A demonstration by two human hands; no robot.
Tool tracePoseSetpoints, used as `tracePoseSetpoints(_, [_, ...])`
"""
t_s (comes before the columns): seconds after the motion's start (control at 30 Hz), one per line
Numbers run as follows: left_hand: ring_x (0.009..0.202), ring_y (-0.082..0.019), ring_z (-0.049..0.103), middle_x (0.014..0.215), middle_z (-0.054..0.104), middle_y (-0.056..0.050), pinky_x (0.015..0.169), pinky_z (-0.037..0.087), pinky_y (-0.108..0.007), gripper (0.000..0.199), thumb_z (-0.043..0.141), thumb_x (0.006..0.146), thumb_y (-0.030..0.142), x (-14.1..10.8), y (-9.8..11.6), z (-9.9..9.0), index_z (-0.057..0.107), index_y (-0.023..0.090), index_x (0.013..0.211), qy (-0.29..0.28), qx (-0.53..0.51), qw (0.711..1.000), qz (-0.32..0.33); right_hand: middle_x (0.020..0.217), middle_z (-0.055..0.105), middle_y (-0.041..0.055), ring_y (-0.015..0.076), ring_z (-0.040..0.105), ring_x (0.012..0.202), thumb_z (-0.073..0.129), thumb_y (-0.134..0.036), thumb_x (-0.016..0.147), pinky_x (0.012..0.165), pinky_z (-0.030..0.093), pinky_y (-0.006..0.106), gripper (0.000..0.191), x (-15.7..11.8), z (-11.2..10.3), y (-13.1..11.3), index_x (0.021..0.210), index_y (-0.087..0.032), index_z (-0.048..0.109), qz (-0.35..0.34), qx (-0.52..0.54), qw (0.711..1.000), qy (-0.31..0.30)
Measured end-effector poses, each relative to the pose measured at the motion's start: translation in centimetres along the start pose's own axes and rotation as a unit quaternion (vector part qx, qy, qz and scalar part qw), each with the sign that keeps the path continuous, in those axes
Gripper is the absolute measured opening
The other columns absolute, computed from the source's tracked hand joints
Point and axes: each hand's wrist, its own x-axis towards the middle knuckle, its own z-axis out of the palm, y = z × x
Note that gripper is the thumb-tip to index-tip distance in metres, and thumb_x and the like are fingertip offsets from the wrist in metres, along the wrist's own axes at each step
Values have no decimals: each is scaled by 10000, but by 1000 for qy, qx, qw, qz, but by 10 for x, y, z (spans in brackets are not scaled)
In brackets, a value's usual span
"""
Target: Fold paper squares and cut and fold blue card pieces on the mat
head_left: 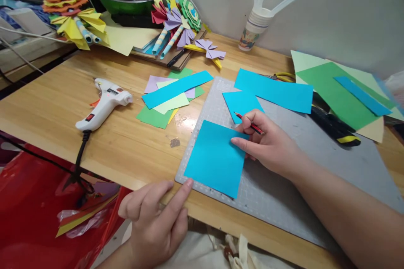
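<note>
A blue paper square (216,157) lies over the left part of a grey cutting mat (284,176). My right hand (263,141) holds a short red and black pencil (254,126), its tip pointing left, and has its thumb on the square's upper right corner, with other fingers partly hidden beneath. Near the square's lower left corner is my left hand (160,214), its index finger stretched out to the mat's edge and the other fingers bent apart, holding nothing. Behind the square are a smaller blue piece (241,103) and a wide blue strip (276,90).
A white glue gun (104,103) lies at left, with coloured paper scraps (158,115) beside the mat. Paper flowers (179,21) and a paper cup (252,31) stand behind. Black-handled cutters (333,126) and green paper (342,92) are at right; a red bag (28,210) hangs at lower left.
</note>
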Motion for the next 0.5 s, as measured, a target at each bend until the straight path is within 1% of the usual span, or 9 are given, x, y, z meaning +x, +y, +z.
tracePoseSetpoints(0.13, [863, -246, 559, 989, 627, -56, 716, 441, -450, 600, 594, 759, 270, -1, 0, 0, 504, 372, 1343, -43, 13, 999, -10, 831, 546, -9, 69, 410, 465, 722, -288, 752, 365, 379, 230, 319, 0, 0, 3, 799, -253, 408, -11, -3, 1000, 8])
tracePoseSetpoints(0.23, [846, -247, 559, 951, 633, -57, 725, 430, -462, 608, 586, 759, 282, -2, -1, 2, 495, 374, 1353, -40, 17, 999, -6, 853, 554, -1, 75, 422, 470, 724, -304, 767, 360, 386, 232, 323, 0, -1, 5, 809, -257, 407, -11, -9, 1000, 10])
tracePoseSetpoints(0.4, [829, -234, 556, 929, 629, -41, 740, 430, -451, 551, 605, 783, 384, -7, -4, 5, 516, 415, 1326, -42, 17, 999, -6, 865, 556, 4, 75, 438, 467, 715, -309, 786, 360, 407, 232, 309, -2, -2, 8, 823, -263, 412, -15, -30, 999, 10])
tracePoseSetpoints(0.5, [830, -226, 534, 926, 604, -45, 735, 414, -436, 473, 533, 828, 447, -8, -4, 8, 543, 417, 1300, -12, 40, 999, -6, 855, 552, 5, 72, 437, 455, 716, -317, 785, 350, 408, 228, 317, -2, -2, 9, 818, -258, 407, -13, -36, 999, 16])
